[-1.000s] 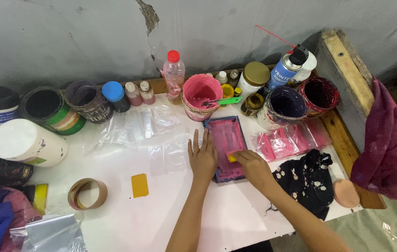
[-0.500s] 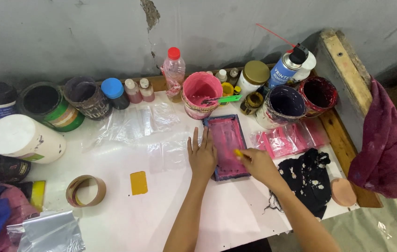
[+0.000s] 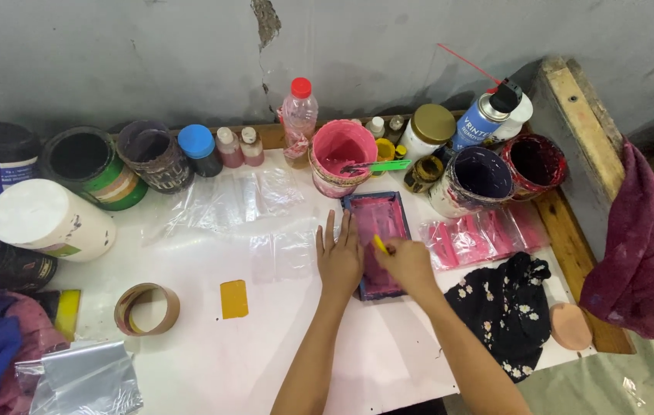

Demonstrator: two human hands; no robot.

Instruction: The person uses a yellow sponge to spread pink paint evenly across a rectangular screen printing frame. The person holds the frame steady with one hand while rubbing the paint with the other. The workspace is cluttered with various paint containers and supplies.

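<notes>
A small dark-framed printing screen [image 3: 377, 215] covered in pink ink lies on the white table [image 3: 212, 353]. My left hand [image 3: 339, 257] lies flat, fingers spread, on the screen's left edge. My right hand [image 3: 406, 265] grips a small yellow squeegee [image 3: 380, 244] and holds it on the pink mesh, over the screen's middle. Just behind the screen stands a pink paint tub [image 3: 340, 156] with a green spatula [image 3: 380, 166] resting across its rim.
Paint tubs, jars, small bottles and a spray can [image 3: 484, 119] line the back wall. Clear plastic bags [image 3: 235, 201] lie left of the screen, pink-printed bags [image 3: 481, 230] to its right. A floral black cloth [image 3: 505, 303], a second yellow squeegee [image 3: 234, 298] and a tape roll [image 3: 147, 309] sit nearer.
My right hand has drawn the yellow squeegee from the screen's lower right toward its middle. The left hand stays pressed on the frame. The camera view has shifted slightly.
</notes>
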